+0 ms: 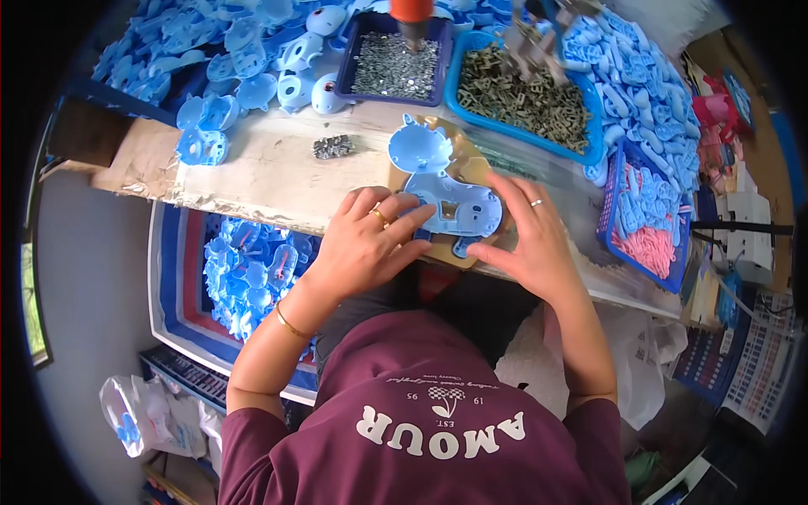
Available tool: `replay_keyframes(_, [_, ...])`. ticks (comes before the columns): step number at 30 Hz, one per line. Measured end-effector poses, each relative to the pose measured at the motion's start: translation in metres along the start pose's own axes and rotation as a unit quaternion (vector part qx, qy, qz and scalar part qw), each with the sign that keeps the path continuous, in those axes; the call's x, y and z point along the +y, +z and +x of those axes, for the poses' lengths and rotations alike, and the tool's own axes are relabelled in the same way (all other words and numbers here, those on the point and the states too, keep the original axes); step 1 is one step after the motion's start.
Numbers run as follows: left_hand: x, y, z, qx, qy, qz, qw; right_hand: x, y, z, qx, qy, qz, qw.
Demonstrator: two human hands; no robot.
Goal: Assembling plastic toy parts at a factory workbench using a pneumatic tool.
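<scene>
— What are the hands doing?

— Both are on a flat blue plastic part [454, 210] lying on a brown board [480, 168] at the near edge of the desk [269, 172]. The left hand [366, 244] has its grip curled around the part's left end, fingers bent over the top and thumb tucked beneath. The right hand [530, 240] lies with its fingers spread flat along the right side, the thumb pointing in at the lower edge — pressing rather than pinching.

— And around it?

— Just behind the part sits a round blue shell [419, 149], touching the board. To the left, apart from it, a small heap of metal bits [333, 147]. Farther back stand a dark tray of screws [394, 66] and a blue tray of grey-green pieces [526, 97], with piles of blue shells [244, 50] on both sides. A basket of blue and pink parts [648, 223] stands at the right, and a bin of blue parts [248, 269] sits below the desk edge.
</scene>
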State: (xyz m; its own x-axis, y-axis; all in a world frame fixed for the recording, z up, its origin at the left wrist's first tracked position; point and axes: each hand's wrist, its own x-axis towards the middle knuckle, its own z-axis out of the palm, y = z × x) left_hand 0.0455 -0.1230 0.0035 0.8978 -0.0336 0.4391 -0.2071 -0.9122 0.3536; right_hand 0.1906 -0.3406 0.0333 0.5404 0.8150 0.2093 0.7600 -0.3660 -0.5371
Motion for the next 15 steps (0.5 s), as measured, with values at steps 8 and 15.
replay_keyframes(8, [-0.007,0.005,0.009,-0.020,0.045,0.054,0.997,0.009,0.004,-0.006,-0.005,0.022,-0.012,1.000])
replay_keyframes(15, [0.004,0.017,0.023,-0.025,-0.008,0.008,1.000,0.004,0.010,-0.001,0.018,-0.009,-0.094,0.995])
